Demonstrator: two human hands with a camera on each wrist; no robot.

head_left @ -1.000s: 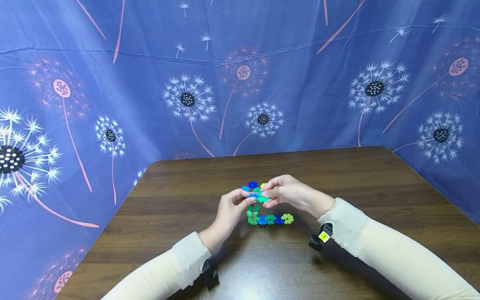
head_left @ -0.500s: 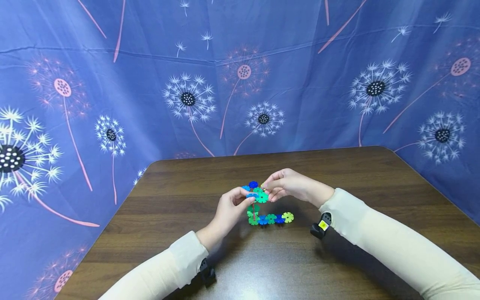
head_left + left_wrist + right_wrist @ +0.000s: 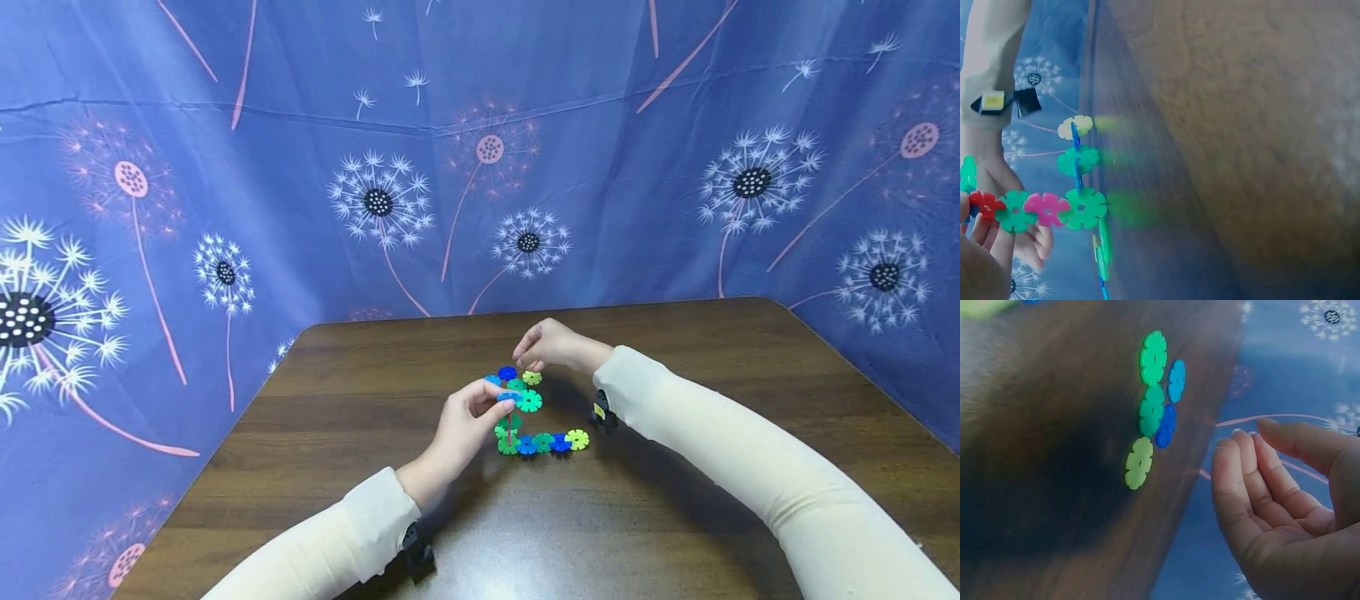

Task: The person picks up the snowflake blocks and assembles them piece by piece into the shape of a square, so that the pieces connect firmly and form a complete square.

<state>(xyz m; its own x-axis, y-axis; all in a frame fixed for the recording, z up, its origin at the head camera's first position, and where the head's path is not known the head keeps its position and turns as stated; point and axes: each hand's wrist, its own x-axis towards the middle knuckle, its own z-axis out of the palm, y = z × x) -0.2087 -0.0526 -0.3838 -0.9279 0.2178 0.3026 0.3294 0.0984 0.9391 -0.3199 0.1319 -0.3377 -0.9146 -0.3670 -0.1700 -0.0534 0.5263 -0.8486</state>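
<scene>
Head view: left grip pinches a part-hidden blue disc; right grip seems released.

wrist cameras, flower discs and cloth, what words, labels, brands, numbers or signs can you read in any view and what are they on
No text can be read.
Yellow label on the black wrist camera at the right sleeve: marks too blurred to read.
Flower discs, blue cloth: no lettering visible.

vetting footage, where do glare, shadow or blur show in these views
Head: glare on the brown wooden table, bottom centre; left wrist: blurred green reflection beside a green flower-shaped plastic disc; right wrist: shadow near a lime flower-shaped plastic disc.
</scene>
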